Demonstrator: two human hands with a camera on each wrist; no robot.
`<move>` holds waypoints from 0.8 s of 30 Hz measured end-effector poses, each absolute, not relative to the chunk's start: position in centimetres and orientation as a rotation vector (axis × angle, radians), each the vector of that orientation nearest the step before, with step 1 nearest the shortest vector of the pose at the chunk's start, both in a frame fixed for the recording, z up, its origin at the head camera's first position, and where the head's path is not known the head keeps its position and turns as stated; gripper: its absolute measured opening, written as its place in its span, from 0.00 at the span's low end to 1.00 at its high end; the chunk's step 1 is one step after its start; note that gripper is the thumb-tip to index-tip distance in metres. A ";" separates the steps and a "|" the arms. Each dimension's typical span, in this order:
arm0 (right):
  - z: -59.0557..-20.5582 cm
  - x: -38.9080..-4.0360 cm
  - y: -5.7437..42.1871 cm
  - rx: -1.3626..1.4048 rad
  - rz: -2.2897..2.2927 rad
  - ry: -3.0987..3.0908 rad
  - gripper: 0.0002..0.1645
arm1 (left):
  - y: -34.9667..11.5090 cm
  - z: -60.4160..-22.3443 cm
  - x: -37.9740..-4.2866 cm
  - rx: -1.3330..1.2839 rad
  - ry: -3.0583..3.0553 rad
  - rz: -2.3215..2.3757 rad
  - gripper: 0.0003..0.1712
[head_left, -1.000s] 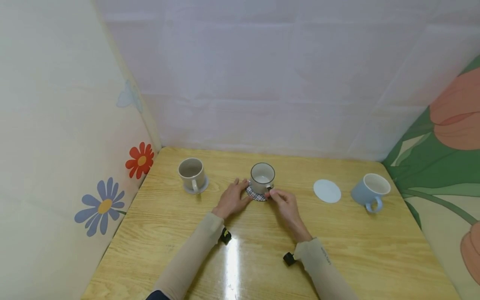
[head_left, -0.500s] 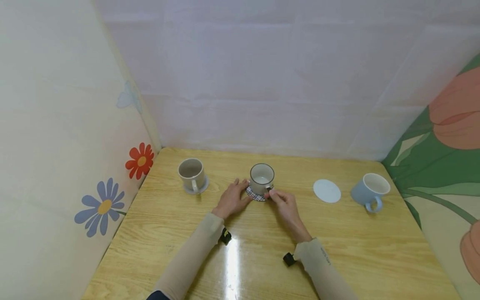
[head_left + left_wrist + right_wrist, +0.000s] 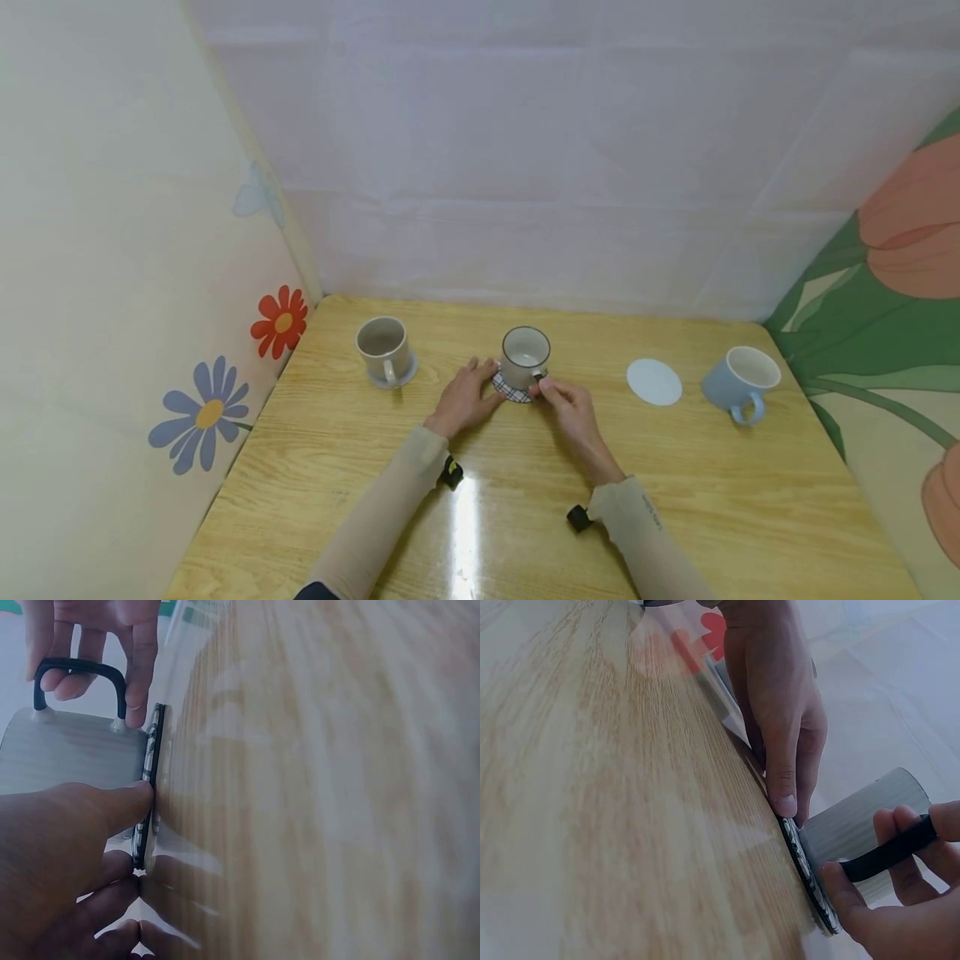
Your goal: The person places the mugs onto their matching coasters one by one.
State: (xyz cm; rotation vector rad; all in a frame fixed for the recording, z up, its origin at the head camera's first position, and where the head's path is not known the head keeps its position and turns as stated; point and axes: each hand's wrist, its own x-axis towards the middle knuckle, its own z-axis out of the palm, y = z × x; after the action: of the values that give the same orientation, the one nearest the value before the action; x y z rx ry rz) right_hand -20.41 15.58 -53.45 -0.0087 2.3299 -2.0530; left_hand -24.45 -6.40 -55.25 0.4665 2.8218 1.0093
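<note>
A pale mug (image 3: 517,368) with a dark rim stands upright at the middle of the table on a round checked coaster (image 3: 513,394). My right hand (image 3: 573,417) pinches its dark handle (image 3: 889,855) between thumb and fingers, from the near right side. On the left, my left hand (image 3: 463,400) holds the coaster's edge, its thumb (image 3: 127,806) on the near rim and the fingers round toward the far side. The left wrist view shows the mug's ribbed wall (image 3: 75,754) close behind that thumb.
A beige mug (image 3: 390,363) sits on a grey coaster (image 3: 408,372) at the back left. To the right lie a bare white coaster (image 3: 654,382) and a blue mug (image 3: 727,387), on the wooden table (image 3: 750,500). Cloth walls (image 3: 480,167) close off the back and sides.
The mug has shifted very slightly on its coaster. Both hands stay where they were, at the handle and the coaster's edge.
</note>
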 end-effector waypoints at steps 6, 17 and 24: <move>-53.3 -20.5 15.7 -0.014 -2.016 2.326 0.20 | -6.4 -55.1 -24.4 0.483 2.831 1.005 0.37; -53.4 -21.1 16.2 -0.028 -1.989 2.272 0.23 | -6.5 -55.1 -24.8 0.506 2.826 0.982 0.37; -53.1 -20.9 16.4 -0.060 -1.944 2.290 0.24 | -6.6 -55.2 -24.9 0.523 2.831 0.924 0.38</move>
State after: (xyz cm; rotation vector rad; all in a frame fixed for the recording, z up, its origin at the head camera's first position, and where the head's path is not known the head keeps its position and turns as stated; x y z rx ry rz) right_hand -20.90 16.44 -53.11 -0.0601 2.2900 -1.9437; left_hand -24.91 -6.58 -55.23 0.5231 2.8312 0.9243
